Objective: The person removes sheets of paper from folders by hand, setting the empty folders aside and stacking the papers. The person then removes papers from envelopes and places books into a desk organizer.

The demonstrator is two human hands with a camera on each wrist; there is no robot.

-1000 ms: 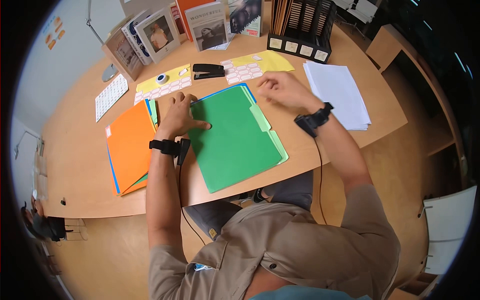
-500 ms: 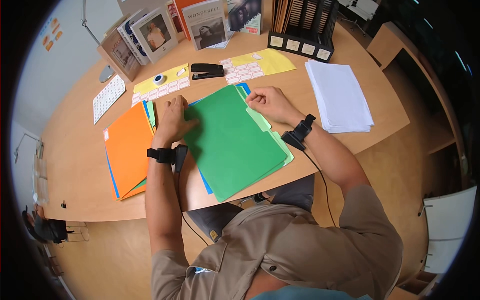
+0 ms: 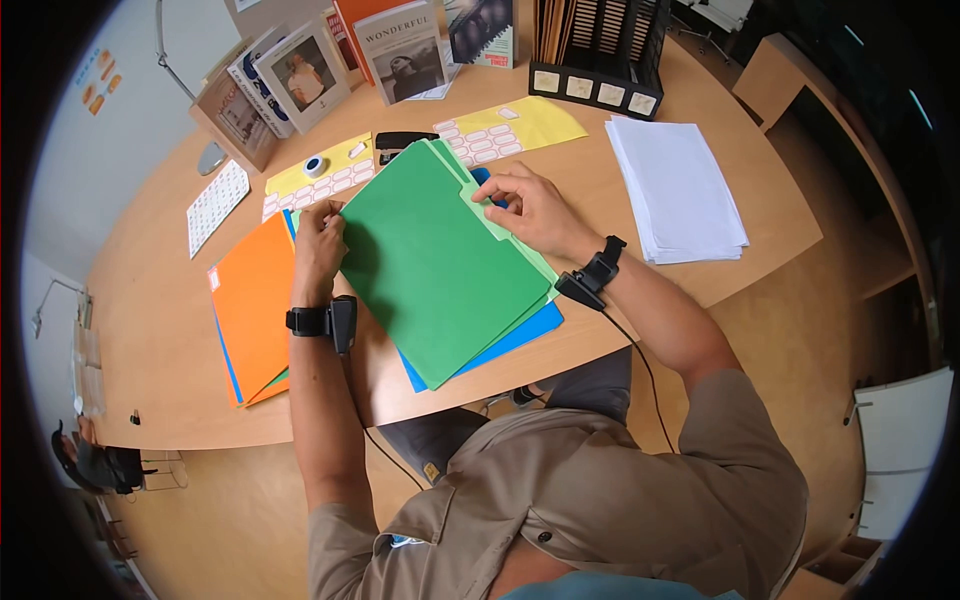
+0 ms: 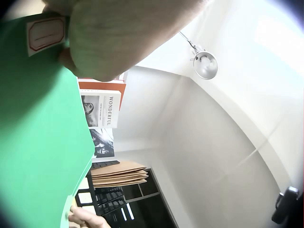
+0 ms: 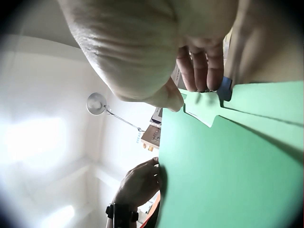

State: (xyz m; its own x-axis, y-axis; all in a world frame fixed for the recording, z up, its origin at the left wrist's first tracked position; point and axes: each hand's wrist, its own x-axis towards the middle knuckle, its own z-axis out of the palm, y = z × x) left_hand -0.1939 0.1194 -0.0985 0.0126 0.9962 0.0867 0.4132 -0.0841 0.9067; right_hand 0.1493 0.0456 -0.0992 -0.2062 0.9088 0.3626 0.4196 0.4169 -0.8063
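Observation:
A dark green tabbed file folder, with lighter green folders behind it, is tilted up over the desk. Its left edge is gripped by my left hand, fingers curled at the edge. A white label with a red border shows beside the left thumb in the left wrist view. At the right edge my right hand holds the folders by a light green tab, thumb on one side and fingers on the other. Under them a blue folder lies on the desk.
Orange and blue folders are stacked at left. Behind lie a black stapler, yellow envelopes with label sheets, and a small white roll. Books and a black file rack stand at the back; white paper lies at right.
The green folders have been raised and shifted away from the body, uncovering more of the blue folder beneath. The right hand has come to the tabbed edge; the left hand has closed on the left edge.

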